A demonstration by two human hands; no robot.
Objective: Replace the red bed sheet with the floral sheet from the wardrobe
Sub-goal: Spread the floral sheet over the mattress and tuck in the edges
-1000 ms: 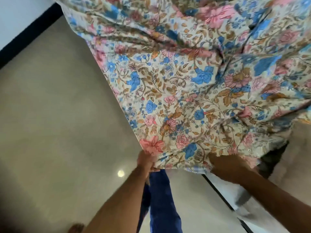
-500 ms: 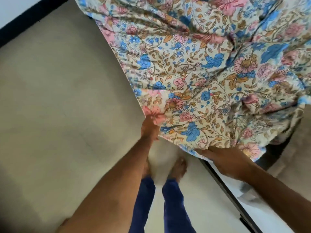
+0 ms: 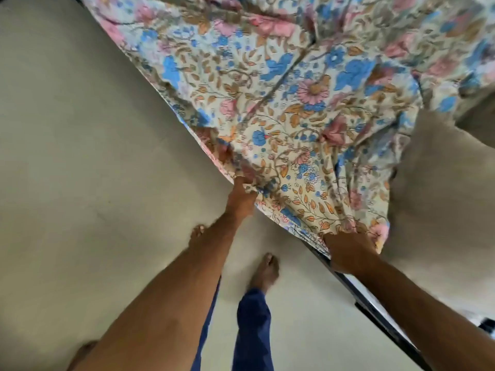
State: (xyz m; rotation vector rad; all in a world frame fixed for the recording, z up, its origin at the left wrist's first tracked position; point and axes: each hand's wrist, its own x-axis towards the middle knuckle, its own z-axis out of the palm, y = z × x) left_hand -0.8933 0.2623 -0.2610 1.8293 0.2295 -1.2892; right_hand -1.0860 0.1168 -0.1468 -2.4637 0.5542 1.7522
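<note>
we list: pale floor (image 3: 80,183); two bare feet (image 3: 263,271) on it below blue trouser legs (image 3: 251,330); dark strip (image 3: 380,314) running diagonally at lower right.

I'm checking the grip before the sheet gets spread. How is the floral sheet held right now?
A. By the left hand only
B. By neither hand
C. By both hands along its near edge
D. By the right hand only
C: the left hand and the right hand each grip the near edge of the floral sheet.

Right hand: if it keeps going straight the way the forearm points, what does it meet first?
The floral sheet itself: the right hand already grips its bunched edge, and more folds lie just beyond. What lies under them is hidden.
</note>
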